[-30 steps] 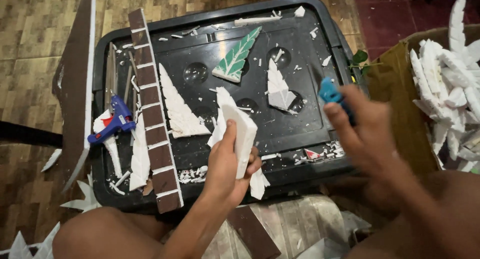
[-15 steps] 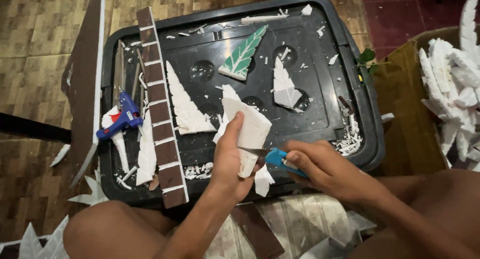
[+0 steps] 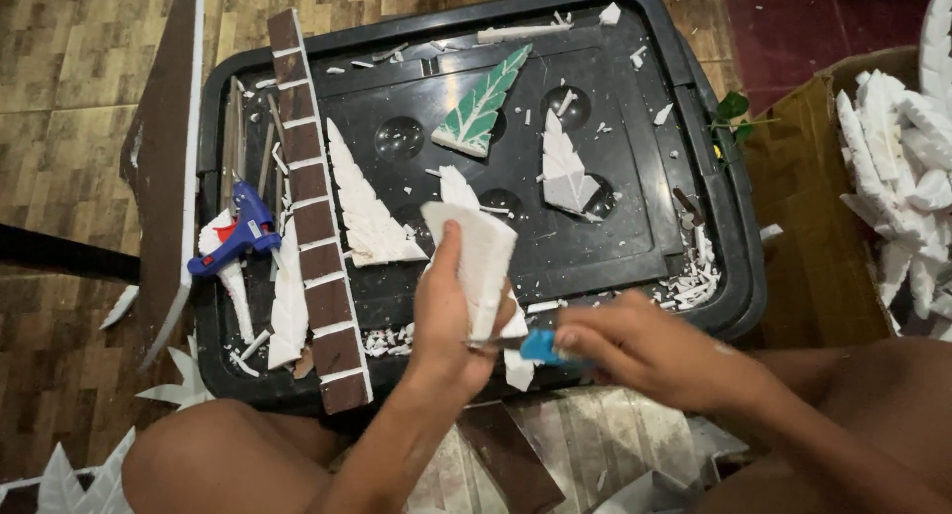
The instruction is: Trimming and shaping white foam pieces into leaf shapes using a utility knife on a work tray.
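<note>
Matt white foam piece [image 3: 478,266], blue plastic-handled cutter [image 3: 540,347], glossy black plastic lid [image 3: 615,246], brown cardboard box [image 3: 808,236].

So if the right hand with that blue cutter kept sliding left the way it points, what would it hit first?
Most likely the white foam piece held by the left hand. The right hand aims the blue cutter at its lower edge, though the blade tip is blurred and depth is unclear.
</note>
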